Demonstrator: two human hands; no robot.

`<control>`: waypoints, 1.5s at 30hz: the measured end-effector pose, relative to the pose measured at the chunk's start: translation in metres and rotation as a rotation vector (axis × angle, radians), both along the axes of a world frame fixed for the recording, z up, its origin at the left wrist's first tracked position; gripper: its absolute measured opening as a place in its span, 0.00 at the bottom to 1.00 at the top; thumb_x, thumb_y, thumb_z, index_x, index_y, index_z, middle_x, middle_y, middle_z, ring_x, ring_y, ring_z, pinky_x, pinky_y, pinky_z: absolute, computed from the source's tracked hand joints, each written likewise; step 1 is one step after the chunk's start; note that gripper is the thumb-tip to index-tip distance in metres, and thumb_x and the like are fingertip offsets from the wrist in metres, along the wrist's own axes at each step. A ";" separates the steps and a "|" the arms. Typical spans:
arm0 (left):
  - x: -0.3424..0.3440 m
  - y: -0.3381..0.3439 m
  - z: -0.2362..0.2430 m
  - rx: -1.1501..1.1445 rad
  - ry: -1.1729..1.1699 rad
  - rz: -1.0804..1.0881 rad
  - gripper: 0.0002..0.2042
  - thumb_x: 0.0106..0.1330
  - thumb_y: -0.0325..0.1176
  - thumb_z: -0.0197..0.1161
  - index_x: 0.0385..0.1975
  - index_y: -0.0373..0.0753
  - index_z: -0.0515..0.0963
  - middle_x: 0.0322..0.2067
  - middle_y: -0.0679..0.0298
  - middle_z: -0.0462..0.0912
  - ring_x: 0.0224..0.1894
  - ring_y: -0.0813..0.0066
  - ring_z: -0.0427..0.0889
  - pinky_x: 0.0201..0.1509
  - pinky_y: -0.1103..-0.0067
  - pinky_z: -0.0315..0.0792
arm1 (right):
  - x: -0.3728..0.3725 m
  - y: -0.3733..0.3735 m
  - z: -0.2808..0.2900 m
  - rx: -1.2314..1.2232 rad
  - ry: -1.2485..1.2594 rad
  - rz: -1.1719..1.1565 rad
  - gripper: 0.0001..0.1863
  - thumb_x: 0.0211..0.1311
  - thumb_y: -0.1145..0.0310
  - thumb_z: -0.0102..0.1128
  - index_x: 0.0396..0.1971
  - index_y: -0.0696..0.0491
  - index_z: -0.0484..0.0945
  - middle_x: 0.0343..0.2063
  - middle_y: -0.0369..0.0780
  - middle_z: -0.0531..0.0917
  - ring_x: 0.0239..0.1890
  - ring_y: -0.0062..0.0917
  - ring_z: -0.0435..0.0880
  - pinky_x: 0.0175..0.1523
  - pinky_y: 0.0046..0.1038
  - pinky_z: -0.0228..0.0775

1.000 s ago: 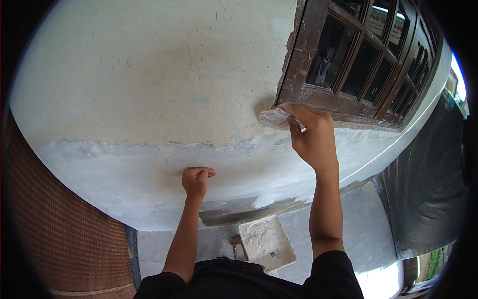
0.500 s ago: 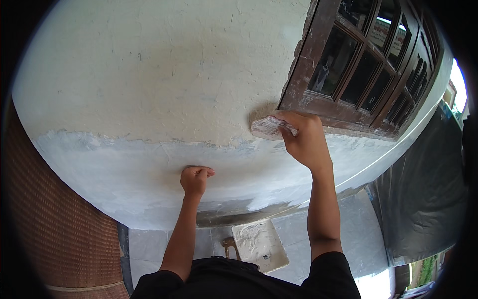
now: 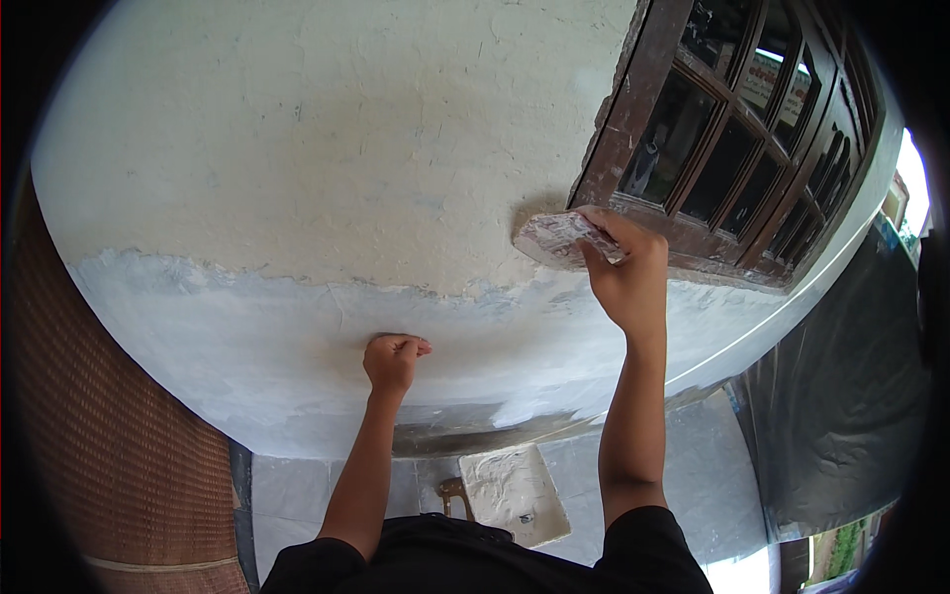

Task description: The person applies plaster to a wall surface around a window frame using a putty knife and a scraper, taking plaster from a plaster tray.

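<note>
Grips one smeared scraper (image 3: 554, 238) between fingers of right hand (image 3: 631, 279), jutting left beyond them; curls fingers of left hand (image 3: 392, 362) together (near one wall (image 3: 327, 148)). Also: one tray (image 3: 553, 490) below.

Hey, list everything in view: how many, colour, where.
Wall: one, cream over whitish, centre
Window: one, brown, upper right
Scraper: one, whitish, beside window's lower corner
Tray: one, whitish, bottom centre
Paste: one layer, cream, in tray
Curved object: one, brown, beside tray
Floor: one, grey, tiled, below wall
Woven mat: one, brown, left side
Sheet: one, black, right side
Greenery: one patch, green, lower right
Shirt: one, black, bottom edge
Forearms: two, bare, lower centre
Left hand: one, bare, near lower wall
Right hand: one, bare, gripping scraper
</note>
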State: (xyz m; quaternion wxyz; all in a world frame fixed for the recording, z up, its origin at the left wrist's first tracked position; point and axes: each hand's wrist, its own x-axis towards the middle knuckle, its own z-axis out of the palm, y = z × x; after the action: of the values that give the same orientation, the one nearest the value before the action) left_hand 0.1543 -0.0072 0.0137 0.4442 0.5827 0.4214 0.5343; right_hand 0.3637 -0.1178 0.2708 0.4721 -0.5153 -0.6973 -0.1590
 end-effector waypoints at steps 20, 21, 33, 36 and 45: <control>-0.001 0.003 -0.001 -0.006 0.034 0.005 0.13 0.57 0.28 0.53 0.20 0.36 0.85 0.22 0.61 0.86 0.26 0.74 0.86 0.38 0.81 0.78 | 0.007 -0.003 -0.008 -0.046 0.082 0.028 0.17 0.47 0.84 0.64 0.41 0.61 0.81 0.34 0.50 0.85 0.37 0.36 0.87 0.42 0.26 0.75; -0.001 0.003 -0.001 0.007 0.042 0.003 0.13 0.57 0.28 0.53 0.20 0.35 0.85 0.22 0.61 0.86 0.26 0.74 0.86 0.37 0.81 0.78 | 0.005 -0.001 -0.011 -0.057 0.023 0.050 0.17 0.46 0.84 0.63 0.40 0.60 0.82 0.34 0.50 0.85 0.37 0.38 0.87 0.41 0.28 0.76; -0.001 0.006 -0.009 0.008 0.004 0.005 0.13 0.58 0.28 0.52 0.20 0.34 0.85 0.22 0.59 0.86 0.26 0.73 0.86 0.37 0.81 0.78 | 0.027 0.002 -0.029 -0.040 0.173 -0.034 0.17 0.46 0.83 0.65 0.40 0.61 0.82 0.34 0.48 0.86 0.35 0.31 0.87 0.41 0.24 0.74; 0.002 0.003 -0.002 0.021 0.055 0.016 0.13 0.58 0.28 0.52 0.21 0.34 0.85 0.22 0.59 0.86 0.26 0.73 0.86 0.37 0.81 0.79 | 0.031 -0.008 -0.031 -0.031 0.276 0.017 0.17 0.46 0.83 0.66 0.40 0.61 0.82 0.33 0.48 0.86 0.35 0.32 0.87 0.40 0.25 0.74; 0.000 0.002 -0.001 0.019 0.034 0.015 0.13 0.57 0.28 0.52 0.20 0.34 0.85 0.21 0.60 0.86 0.25 0.73 0.86 0.37 0.81 0.78 | 0.035 -0.011 -0.045 -0.012 0.491 0.065 0.17 0.46 0.83 0.65 0.40 0.61 0.82 0.30 0.46 0.86 0.34 0.25 0.86 0.42 0.23 0.75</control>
State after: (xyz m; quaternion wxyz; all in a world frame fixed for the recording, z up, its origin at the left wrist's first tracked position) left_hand 0.1546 -0.0054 0.0131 0.4277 0.5927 0.4281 0.5316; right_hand 0.3988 -0.1290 0.2254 0.6291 -0.5186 -0.5789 -0.0097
